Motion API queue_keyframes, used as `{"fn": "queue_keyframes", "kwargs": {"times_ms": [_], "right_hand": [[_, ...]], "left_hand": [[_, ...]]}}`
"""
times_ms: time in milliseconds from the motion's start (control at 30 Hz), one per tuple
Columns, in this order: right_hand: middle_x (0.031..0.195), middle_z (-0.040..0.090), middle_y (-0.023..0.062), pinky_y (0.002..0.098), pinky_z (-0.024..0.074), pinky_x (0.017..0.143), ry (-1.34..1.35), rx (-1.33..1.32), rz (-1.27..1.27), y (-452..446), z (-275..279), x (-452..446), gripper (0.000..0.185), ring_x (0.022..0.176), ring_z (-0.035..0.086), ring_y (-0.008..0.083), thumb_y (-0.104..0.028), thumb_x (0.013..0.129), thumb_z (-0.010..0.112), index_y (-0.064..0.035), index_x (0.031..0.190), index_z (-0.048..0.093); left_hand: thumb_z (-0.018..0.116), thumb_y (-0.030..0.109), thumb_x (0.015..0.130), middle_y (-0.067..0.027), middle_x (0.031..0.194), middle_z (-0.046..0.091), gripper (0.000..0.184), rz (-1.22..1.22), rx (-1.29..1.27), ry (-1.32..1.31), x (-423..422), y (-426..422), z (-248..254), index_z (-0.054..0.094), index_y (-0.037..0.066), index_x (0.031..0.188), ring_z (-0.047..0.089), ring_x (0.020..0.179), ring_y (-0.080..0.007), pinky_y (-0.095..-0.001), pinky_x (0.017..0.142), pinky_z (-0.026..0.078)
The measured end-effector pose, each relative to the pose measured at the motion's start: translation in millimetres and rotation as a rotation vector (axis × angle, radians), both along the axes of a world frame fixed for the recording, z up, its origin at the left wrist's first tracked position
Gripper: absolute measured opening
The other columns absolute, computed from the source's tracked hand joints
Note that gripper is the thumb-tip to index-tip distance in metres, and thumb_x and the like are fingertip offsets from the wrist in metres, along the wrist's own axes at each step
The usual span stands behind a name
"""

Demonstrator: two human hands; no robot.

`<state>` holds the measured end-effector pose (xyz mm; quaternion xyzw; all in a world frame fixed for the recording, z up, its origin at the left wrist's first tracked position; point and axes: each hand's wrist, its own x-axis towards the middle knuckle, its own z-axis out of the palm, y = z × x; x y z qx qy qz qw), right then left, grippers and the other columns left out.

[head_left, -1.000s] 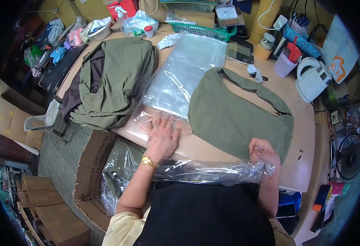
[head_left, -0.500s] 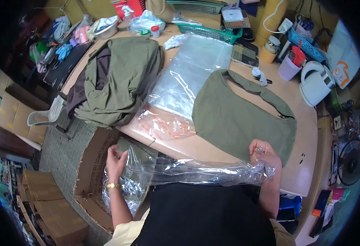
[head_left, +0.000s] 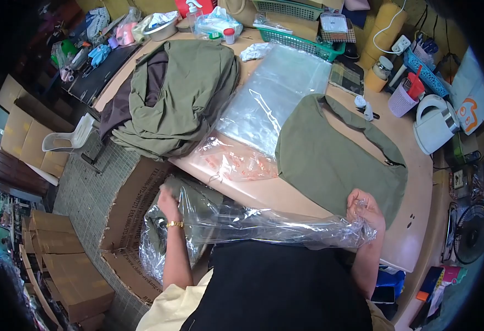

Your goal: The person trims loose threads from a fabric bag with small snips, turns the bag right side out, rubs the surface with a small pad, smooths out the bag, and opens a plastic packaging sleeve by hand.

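Observation:
My right hand [head_left: 366, 211] is closed on the bunched end of a clear plastic bag [head_left: 275, 226], at the table's front edge. The bag stretches left across my body to the cardboard box [head_left: 122, 212]. Over that box is my left hand [head_left: 168, 205], its fingers smeared and partly hidden. Inside the box lies an olive cloth item [head_left: 200, 194] under shiny plastic. An olive bag [head_left: 335, 160] with a strap lies flat on the table beyond my right hand.
A pile of olive bags [head_left: 192, 94] lies on the table's left. Flat clear plastic bags [head_left: 278, 99] are stacked in the middle. Green baskets [head_left: 302, 45] stand at the back, a white kettle [head_left: 436, 124] at the right. A white chair [head_left: 68, 138] stands left.
My left hand has shifted a little over the box and turned, its fingers now smeared. My right hand keeps its hold on the plastic bag. The whole view has shifted slightly.

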<state>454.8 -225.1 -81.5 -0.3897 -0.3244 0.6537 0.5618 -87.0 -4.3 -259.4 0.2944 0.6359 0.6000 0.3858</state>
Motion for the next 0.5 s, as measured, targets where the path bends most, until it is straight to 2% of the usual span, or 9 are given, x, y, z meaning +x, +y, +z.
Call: {"fn": "queue_keyframes", "kwargs": {"times_ms": [33, 67, 100, 133, 167, 233, 300, 400, 500], "right_hand": [[0.062, 0.055, 0.0023, 0.0213, 0.0356, 0.045, -0.001, 0.000, 0.000, -0.3, 0.1, 0.0, 0.047, 0.049, 0.049, 0.0075, -0.031, 0.084, 0.079, 0.0025, 0.099, 0.051], [0.062, 0.055, 0.0025, 0.0213, 0.0357, 0.045, 0.002, -0.002, -0.011, -1.8, -0.1, -0.7, 0.046, 0.048, 0.049, 0.0077, -0.030, 0.083, 0.080, 0.0028, 0.099, 0.051], [0.062, 0.055, 0.0026, 0.0214, 0.0358, 0.045, 0.004, -0.001, -0.020, -1.0, -0.3, -1.4, 0.046, 0.048, 0.049, 0.0079, -0.029, 0.083, 0.080, 0.0032, 0.099, 0.051], [0.062, 0.055, 0.0026, 0.0214, 0.0358, 0.045, 0.004, -0.006, -0.015, -0.1, 0.8, -1.9, 0.046, 0.048, 0.049, 0.0079, -0.029, 0.083, 0.080, 0.0032, 0.099, 0.051], [0.062, 0.055, 0.0026, 0.0214, 0.0354, 0.044, 0.008, -0.005, -0.019, 0.1, 2.3, -3.1, 0.046, 0.048, 0.049, 0.0078, -0.028, 0.083, 0.080, 0.0036, 0.099, 0.051], [0.063, 0.054, 0.0026, 0.0214, 0.0350, 0.044, 0.013, 0.001, -0.023, 3.1, 1.7, -4.8, 0.045, 0.048, 0.049, 0.0077, -0.027, 0.083, 0.080, 0.0040, 0.098, 0.051], [0.063, 0.054, 0.0023, 0.0216, 0.0343, 0.044, -0.027, -0.006, -0.039, 1.9, 0.6, -3.7, 0.045, 0.048, 0.048, 0.0073, -0.027, 0.082, 0.080, 0.0048, 0.098, 0.051], [0.063, 0.054, 0.0018, 0.0216, 0.0338, 0.044, -0.034, -0.004, -0.064, 0.1, -3.1, -3.8, 0.046, 0.049, 0.048, 0.0068, -0.027, 0.082, 0.080, 0.0051, 0.098, 0.052], [0.063, 0.053, 0.0014, 0.0210, 0.0342, 0.045, -0.049, 0.000, -0.058, -0.1, -1.5, -4.1, 0.046, 0.049, 0.048, 0.0065, -0.028, 0.082, 0.080, 0.0053, 0.098, 0.051]], "left_hand": [[0.070, 0.022, 0.093, 0.0011, 0.069, 0.058, 0.018, 0.102, -0.166, -0.121, -17.6, -0.7, -16.9, 0.066, 0.005, 0.089, 0.053, 0.060, -0.0083, -0.0223, 0.051, 0.042], [0.070, 0.022, 0.093, 0.0011, 0.069, 0.058, 0.018, 0.102, -0.170, -0.120, -25.3, -4.3, -29.6, 0.066, 0.005, 0.089, 0.053, 0.060, -0.0083, -0.0223, 0.051, 0.042], [0.073, 0.019, 0.090, -0.0018, 0.082, 0.057, 0.018, -0.013, 0.018, 0.485, -31.6, -6.6, -39.7, 0.065, 0.004, 0.094, 0.054, 0.069, -0.0099, -0.0229, 0.059, 0.044], [0.076, 0.016, 0.086, -0.0047, 0.095, 0.056, 0.022, -0.134, 0.210, 1.085, -21.8, -12.6, -20.7, 0.065, 0.002, 0.099, 0.056, 0.077, -0.0114, -0.0236, 0.067, 0.047], [0.081, 0.011, 0.077, -0.0072, 0.112, 0.056, 0.028, -0.017, 0.241, 0.926, -0.1, -19.2, -7.8, 0.069, 0.003, 0.100, 0.054, 0.095, -0.0159, -0.0266, 0.072, 0.050], [0.084, 0.010, 0.073, -0.0056, 0.116, 0.051, 0.038, -0.217, 0.222, 0.501, 49.3, -32.6, 59.6, 0.070, 0.006, 0.109, 0.053, 0.094, -0.0149, -0.0261, 0.071, 0.049], [0.087, 0.011, 0.071, -0.0046, 0.109, 0.047, 0.044, -0.401, 0.344, 0.535, 90.7, -41.6, 94.2, 0.072, 0.008, 0.112, 0.050, 0.092, -0.0136, -0.0248, 0.070, 0.048], [0.087, 0.013, 0.071, -0.0038, 0.103, 0.042, 0.040, -0.475, 0.456, 0.558, 136.5, -45.7, 104.4, 0.074, 0.008, 0.109, 0.047, 0.088, -0.0120, -0.0243, 0.069, 0.047], [0.087, 0.013, 0.073, -0.0030, 0.101, 0.040, 0.031, -0.447, 0.425, 0.480, 145.0, -43.3, 99.6, 0.076, 0.006, 0.102, 0.046, 0.088, -0.0126, -0.0238, 0.068, 0.046]]}}
